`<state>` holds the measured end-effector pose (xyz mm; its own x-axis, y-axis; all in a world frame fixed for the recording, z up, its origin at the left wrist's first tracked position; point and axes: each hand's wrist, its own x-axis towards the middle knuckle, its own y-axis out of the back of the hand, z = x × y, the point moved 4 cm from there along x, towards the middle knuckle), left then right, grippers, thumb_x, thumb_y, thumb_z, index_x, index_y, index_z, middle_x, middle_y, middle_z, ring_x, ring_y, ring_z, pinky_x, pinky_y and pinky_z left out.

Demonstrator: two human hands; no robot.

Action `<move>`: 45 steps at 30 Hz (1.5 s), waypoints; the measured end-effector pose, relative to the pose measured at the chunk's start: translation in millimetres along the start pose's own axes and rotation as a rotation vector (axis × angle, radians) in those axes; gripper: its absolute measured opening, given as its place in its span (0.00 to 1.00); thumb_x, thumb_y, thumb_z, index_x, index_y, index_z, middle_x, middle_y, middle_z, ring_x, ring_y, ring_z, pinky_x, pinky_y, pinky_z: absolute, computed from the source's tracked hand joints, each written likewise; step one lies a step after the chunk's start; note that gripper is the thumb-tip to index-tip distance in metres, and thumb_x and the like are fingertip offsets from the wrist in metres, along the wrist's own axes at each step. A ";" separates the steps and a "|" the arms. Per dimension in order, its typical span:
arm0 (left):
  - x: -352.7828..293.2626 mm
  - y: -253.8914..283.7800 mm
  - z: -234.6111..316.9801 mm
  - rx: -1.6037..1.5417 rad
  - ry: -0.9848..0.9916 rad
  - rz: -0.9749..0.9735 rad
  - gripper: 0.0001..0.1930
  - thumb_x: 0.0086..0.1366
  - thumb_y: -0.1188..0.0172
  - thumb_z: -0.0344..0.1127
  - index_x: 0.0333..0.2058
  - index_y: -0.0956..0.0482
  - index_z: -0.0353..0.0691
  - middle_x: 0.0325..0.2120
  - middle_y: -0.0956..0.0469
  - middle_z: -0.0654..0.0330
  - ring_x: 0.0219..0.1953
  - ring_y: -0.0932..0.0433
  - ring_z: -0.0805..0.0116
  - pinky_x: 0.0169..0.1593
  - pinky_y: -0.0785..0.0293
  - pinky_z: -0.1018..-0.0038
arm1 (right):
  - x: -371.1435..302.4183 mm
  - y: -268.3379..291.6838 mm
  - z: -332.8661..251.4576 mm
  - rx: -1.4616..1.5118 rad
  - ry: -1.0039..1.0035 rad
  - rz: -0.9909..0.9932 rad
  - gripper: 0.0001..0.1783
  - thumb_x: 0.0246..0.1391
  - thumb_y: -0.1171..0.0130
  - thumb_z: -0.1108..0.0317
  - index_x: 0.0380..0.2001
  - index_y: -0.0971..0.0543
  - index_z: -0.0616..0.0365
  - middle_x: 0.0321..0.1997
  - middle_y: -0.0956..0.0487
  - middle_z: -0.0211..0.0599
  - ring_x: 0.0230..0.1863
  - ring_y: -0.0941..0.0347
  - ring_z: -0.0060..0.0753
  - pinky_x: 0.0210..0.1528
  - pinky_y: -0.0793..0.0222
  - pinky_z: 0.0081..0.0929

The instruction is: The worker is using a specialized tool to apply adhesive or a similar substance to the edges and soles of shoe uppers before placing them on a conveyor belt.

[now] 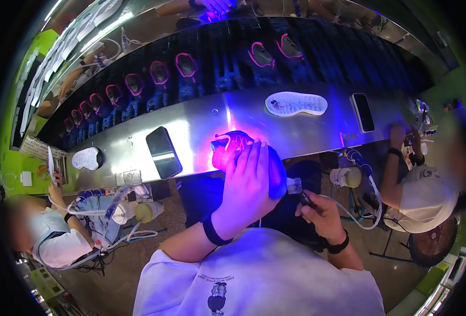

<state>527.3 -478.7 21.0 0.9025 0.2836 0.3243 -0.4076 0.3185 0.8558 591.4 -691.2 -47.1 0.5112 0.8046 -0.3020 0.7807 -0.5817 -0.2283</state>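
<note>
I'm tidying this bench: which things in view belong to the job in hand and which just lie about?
In use:
dark shoe, lit pink and blue, under left hand
slim black tool with pale tip, in right hand

Apparently lying about:
glossy black rectangular device
black, white-edged phone
white oblong sole, perhaps for work

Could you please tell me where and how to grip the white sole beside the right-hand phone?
Probably pinch the white sole by its long edges near the middle, from the person's side: it lies flat on the metal bench, lengthwise left to right, near edge uncovered.
</note>
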 end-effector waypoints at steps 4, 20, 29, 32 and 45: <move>15.2 -3.8 0.8 0.031 0.018 0.020 0.46 0.52 0.26 0.47 0.62 0.34 0.22 0.56 0.25 0.38 0.59 0.25 0.43 0.67 0.39 0.45 | 1.0 5.6 -24.8 -0.280 0.158 0.187 0.25 0.61 0.35 0.75 0.62 0.23 0.64 0.35 0.17 0.33 0.32 0.25 0.21 0.38 0.27 0.23; 77.2 15.5 -48.2 -0.172 0.107 0.002 0.49 0.39 0.18 0.50 0.58 0.26 0.27 0.54 0.21 0.42 0.58 0.22 0.47 0.65 0.34 0.49 | 81.6 8.9 -120.0 -0.937 0.466 0.200 0.22 0.56 0.33 0.78 0.55 0.18 0.57 0.32 0.20 0.41 0.28 0.26 0.37 0.33 0.30 0.30; 65.5 23.1 -103.3 0.188 0.078 -0.340 0.57 0.47 0.21 0.45 0.73 0.44 0.37 0.45 0.21 0.47 0.51 0.20 0.45 0.55 0.24 0.54 | 135.0 11.4 -63.4 -0.394 0.347 0.187 0.20 0.61 0.36 0.77 0.57 0.20 0.65 0.37 0.17 0.36 0.32 0.24 0.26 0.36 0.29 0.22; 51.0 28.3 -109.4 0.085 0.070 -0.315 0.58 0.46 0.20 0.44 0.73 0.44 0.38 0.43 0.21 0.47 0.46 0.18 0.44 0.46 0.20 0.56 | 136.4 3.2 -64.2 -0.147 0.085 0.079 0.20 0.65 0.39 0.77 0.59 0.22 0.68 0.38 0.17 0.34 0.36 0.21 0.24 0.38 0.27 0.22; 4.3 37.6 -68.8 -0.825 0.154 -0.438 0.50 0.52 0.18 0.43 0.69 0.38 0.37 0.56 0.20 0.53 0.57 0.19 0.61 0.62 0.24 0.62 | 107.1 -9.6 -128.6 -0.342 0.283 -0.088 0.24 0.60 0.36 0.78 0.60 0.21 0.65 0.45 0.15 0.33 0.41 0.20 0.21 0.47 0.25 0.23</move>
<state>506.3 -403.3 26.8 0.9942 0.0846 -0.0659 -0.0597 0.9472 0.3149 684.9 -584.1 41.8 0.4788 0.8777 -0.0191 0.8750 -0.4753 0.0918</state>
